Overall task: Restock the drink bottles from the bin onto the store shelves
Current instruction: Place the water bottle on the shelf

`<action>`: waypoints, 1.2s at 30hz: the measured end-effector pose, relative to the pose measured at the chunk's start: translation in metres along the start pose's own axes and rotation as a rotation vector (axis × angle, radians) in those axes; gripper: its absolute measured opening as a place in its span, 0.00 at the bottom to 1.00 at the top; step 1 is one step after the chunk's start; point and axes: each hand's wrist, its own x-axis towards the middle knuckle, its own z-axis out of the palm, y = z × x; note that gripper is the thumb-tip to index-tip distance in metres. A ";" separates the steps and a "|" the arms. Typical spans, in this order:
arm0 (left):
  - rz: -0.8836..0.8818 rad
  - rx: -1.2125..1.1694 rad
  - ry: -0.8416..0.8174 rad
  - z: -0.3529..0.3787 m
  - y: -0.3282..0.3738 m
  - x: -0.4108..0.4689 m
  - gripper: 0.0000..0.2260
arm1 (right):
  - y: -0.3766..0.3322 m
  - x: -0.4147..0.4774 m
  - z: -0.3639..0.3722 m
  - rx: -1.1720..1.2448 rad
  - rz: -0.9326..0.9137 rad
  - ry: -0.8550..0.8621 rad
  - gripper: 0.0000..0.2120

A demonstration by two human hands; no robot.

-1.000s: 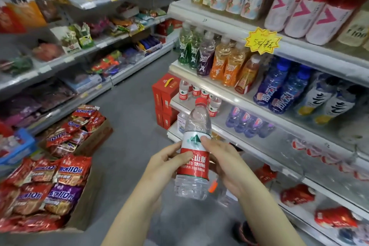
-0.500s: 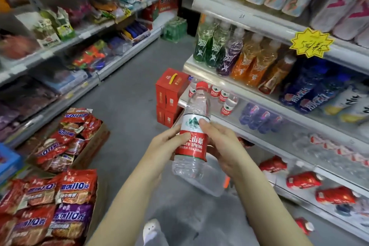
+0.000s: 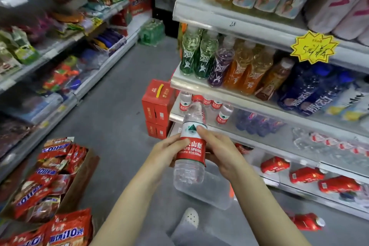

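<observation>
Left hand (image 3: 169, 151) and right hand (image 3: 219, 153) fingers grip the water bottle (image 3: 191, 153); careless insertion could topple the shelved water bottles (image 3: 222, 115) mid-frame.

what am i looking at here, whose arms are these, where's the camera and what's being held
There is no machine here. The arms belong to a person, and the single picture comes from a wide-angle camera worn on their head, looking forward and down. The left hand and right hand together hold one water bottle with a red label. Just below it in the picture is a clear plastic bin. On the right are store shelves of drinks, including matching water bottles. On the floor at left, cardboard boxes hold red snack packets.
</observation>
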 end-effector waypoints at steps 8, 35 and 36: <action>-0.115 0.049 -0.064 -0.052 0.026 0.067 0.09 | -0.015 0.058 0.035 -0.009 0.022 0.078 0.17; -0.226 0.234 -0.351 -0.175 0.049 0.151 0.06 | -0.006 0.121 0.146 0.225 0.144 0.311 0.16; -0.230 0.232 -0.343 -0.171 0.045 0.153 0.05 | -0.001 0.124 0.140 0.246 0.169 0.298 0.18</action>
